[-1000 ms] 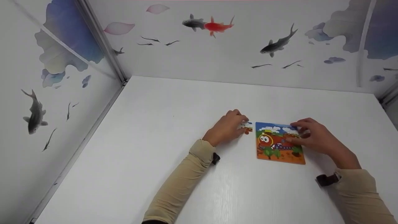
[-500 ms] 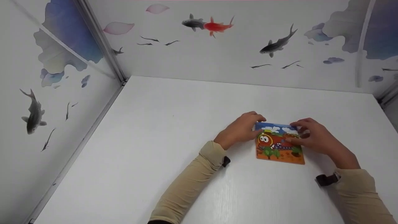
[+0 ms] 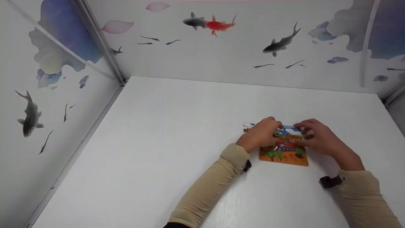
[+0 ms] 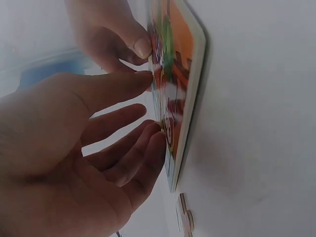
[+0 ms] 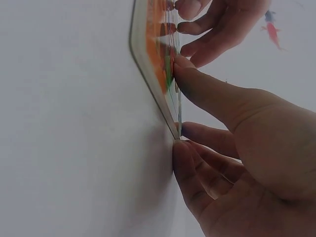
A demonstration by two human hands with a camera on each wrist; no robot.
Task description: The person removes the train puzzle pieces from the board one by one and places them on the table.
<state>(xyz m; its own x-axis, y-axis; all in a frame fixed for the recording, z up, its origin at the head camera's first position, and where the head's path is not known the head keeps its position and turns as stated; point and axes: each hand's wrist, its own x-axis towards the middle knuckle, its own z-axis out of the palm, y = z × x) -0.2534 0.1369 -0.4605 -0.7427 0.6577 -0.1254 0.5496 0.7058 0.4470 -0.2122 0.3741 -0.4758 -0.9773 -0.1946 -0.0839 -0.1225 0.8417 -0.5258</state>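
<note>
A square jigsaw puzzle board [image 3: 284,160] with a cartoon picture lies on the white table. My left hand [image 3: 261,134] reaches over its upper left part; in the left wrist view the thumb and fingertips touch the picture face, with a gap between them. I see no loose piece in that hand. At the board's right side my right hand [image 3: 319,139] holds it, the thumb on the picture and fingers at the far right corner. One loose puzzle piece [image 3: 248,126] lies left of the board, partly behind my left hand, and also shows in the left wrist view [image 4: 183,217].
The white table [image 3: 152,142] is bounded by a back wall [image 3: 221,63] and a left wall [image 3: 63,136], both printed with fish. A dark wrist camera [image 3: 330,182] sits by my right cuff, another [image 3: 247,166] by my left.
My left hand has moved right from beside the loose piece onto the board, leaving the piece on the table. My right hand has stayed at the board's right side.
</note>
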